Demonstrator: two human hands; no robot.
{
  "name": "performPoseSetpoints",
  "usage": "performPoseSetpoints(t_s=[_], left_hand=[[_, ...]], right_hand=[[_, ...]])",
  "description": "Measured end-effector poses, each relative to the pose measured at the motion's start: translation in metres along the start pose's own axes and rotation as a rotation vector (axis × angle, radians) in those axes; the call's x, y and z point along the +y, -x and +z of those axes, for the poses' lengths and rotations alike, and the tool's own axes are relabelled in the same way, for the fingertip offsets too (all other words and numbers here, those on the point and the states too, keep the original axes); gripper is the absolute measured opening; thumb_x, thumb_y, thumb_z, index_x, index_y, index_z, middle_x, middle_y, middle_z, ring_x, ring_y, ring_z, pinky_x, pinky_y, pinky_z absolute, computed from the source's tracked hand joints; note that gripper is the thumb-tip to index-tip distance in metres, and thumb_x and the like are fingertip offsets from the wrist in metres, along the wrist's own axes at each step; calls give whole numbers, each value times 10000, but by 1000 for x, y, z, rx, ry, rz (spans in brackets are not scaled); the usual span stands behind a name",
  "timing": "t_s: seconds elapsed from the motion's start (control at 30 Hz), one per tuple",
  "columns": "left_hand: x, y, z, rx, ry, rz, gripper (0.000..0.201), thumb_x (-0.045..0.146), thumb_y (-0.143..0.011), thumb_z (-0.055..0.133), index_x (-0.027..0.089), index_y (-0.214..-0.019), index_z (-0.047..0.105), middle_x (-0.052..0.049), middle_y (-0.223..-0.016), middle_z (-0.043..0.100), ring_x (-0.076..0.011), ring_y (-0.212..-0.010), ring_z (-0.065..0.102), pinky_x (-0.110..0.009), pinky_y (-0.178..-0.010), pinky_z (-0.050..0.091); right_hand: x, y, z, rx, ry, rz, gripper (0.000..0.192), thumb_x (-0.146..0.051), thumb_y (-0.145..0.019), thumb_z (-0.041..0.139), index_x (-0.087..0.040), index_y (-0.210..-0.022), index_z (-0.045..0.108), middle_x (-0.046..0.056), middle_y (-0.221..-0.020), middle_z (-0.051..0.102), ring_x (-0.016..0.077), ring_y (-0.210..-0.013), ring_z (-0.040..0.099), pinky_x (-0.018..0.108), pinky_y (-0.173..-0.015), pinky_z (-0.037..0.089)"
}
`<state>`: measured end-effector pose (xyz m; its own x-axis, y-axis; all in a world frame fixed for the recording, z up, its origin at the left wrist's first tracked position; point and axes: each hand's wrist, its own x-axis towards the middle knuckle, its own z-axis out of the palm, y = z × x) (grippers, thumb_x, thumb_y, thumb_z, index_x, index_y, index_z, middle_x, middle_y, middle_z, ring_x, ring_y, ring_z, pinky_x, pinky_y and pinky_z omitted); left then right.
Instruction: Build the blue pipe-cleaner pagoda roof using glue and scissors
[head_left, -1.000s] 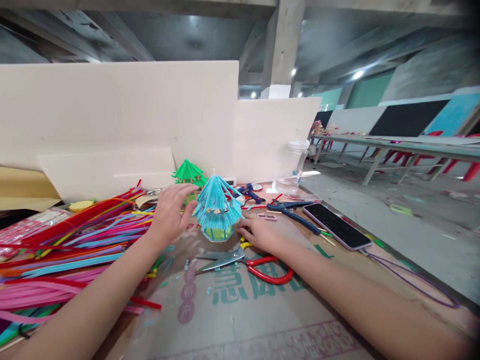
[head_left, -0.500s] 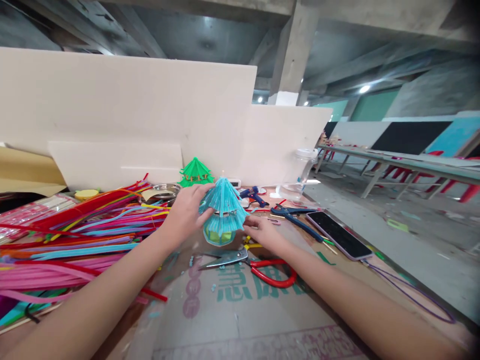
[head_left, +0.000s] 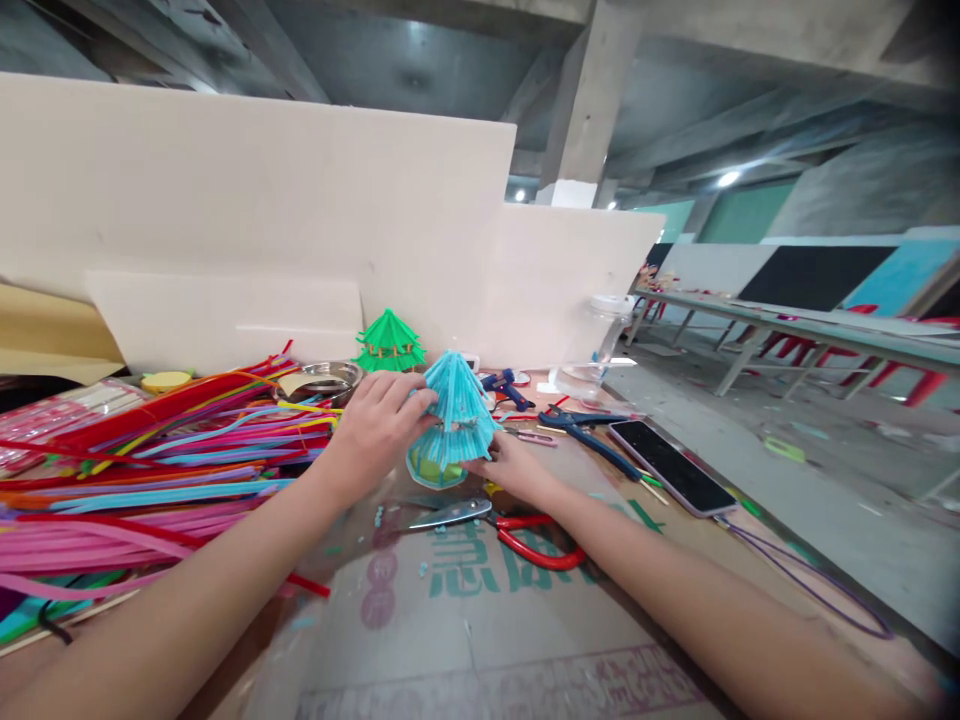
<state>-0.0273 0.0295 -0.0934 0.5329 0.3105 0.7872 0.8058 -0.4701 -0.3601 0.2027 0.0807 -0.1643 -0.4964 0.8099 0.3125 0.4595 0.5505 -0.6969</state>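
Note:
A small model pavilion with a light-blue two-tier roof (head_left: pixel 453 408) of pipe cleaners stands before me on the cardboard. Its pale green base (head_left: pixel 435 472) shows beneath, off to the left of the leaning roof. My left hand (head_left: pixel 384 425) has its fingers bent and closed on the roof's left side. From the right, my right hand (head_left: pixel 517 468) grips the lower roof edge, with fingertips partly hidden under it. Scissors with red handles (head_left: pixel 536 545) lie just in front, blades pointing left. A green model roof (head_left: pixel 389 342) sits behind.
Bundles of coloured pipe cleaners (head_left: pixel 172 500) cover the left side. At right lie blue-handled pliers (head_left: pixel 592 428) and a phone (head_left: pixel 671 465) with a cord. A blue glue gun (head_left: pixel 510 388), a metal bowl (head_left: pixel 322 380) and a plastic cup (head_left: pixel 600 345) stand near the white board (head_left: pixel 247 200).
The blue roof has tipped and shifted right over its base. My left fingers have curled lower along its side, and my right fingers have slid further under the lower edge.

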Motion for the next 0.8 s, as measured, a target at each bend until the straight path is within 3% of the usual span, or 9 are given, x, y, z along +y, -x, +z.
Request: performPoseSetpoints(t_s=[0.2, 0.53, 0.7, 0.8], left_hand=[[-2, 0, -4, 28, 26, 155, 153, 239, -910, 594, 164, -1042, 608, -106, -1074, 669, -243, -1032, 582, -409, -936, 466], [-5, 3, -8, 71, 138, 274, 247, 99, -906, 546, 150, -1142, 599, -109, -1079, 706, -222, -1005, 627, -415, -940, 516], [1, -1, -10, 23, 191, 219, 169, 151, -907, 570, 176, -1065, 625, -87, -1052, 711, -213, -998, 628, -395, -930, 504], [2, -6, -13, 43, 306, 7, 166, 281, -896, 616, 194, -1038, 628, -79, -1051, 697, -218, -1020, 622, -388, -931, 489]], right_hand=[[0, -2, 3, 35, -35, -46, 242, -276, -790, 612, -145, -993, 612, 39, -908, 664, 179, -794, 580, 295, -734, 477], [3, -2, 0, 27, -60, -55, 259, -193, -735, 593, -143, -987, 625, 42, -963, 668, 189, -844, 586, 308, -798, 470], [6, -3, -2, 36, -80, -38, 258, -195, -718, 598, -148, -970, 630, 49, -967, 676, 199, -850, 594, 315, -799, 469], [7, -4, -4, 46, -103, -7, 252, -182, -719, 578, -152, -963, 634, 52, -951, 687, 200, -833, 605, 313, -773, 475]])
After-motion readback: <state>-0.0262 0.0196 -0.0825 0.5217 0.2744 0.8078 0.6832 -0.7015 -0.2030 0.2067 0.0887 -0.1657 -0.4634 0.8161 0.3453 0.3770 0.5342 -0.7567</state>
